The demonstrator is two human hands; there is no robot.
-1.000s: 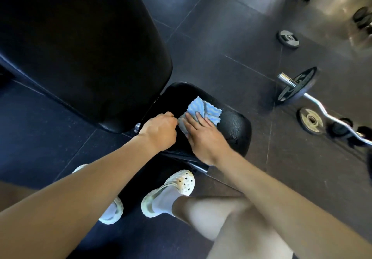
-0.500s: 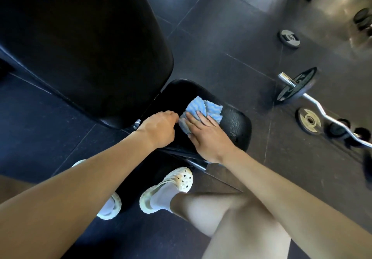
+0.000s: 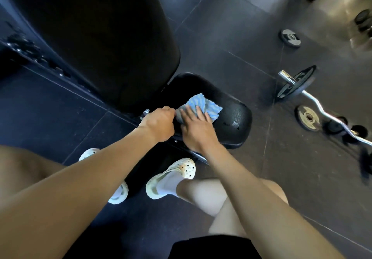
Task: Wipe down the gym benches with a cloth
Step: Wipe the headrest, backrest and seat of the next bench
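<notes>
I am wiping the seat pad point(image 3: 231, 122) of the gym bench; to do it well, I judge, I should press with a flat palm and sweep in overlapping passes from the hinge end out to the rounded far edge; the cloth point(image 3: 207, 106) wants to be spread rather than bunched, so that its whole face works; the glossy, cracked-looking patch at the right of the pad and the rolled rims deserve a pass of their own. My right hand point(image 3: 198, 130) lies flat on the cloth, its fingers point(image 3: 198, 111) straight and spread, pressing down and grasping nothing; my left hand point(image 3: 159, 125) sits just beside it at the pad's near-left edge, fingers curled, though whether they clutch the rim or a corner of the cloth I cannot tell. The cloth is blue with paler ripples, soft and crumpled, greyer where it tucks under my palm; it rests on the left-middle of the seat pad, bare black vinyl to its right. The big back pad point(image 3: 100, 37) rises at the left, dark and matte; probably the next surface to wipe.
</notes>
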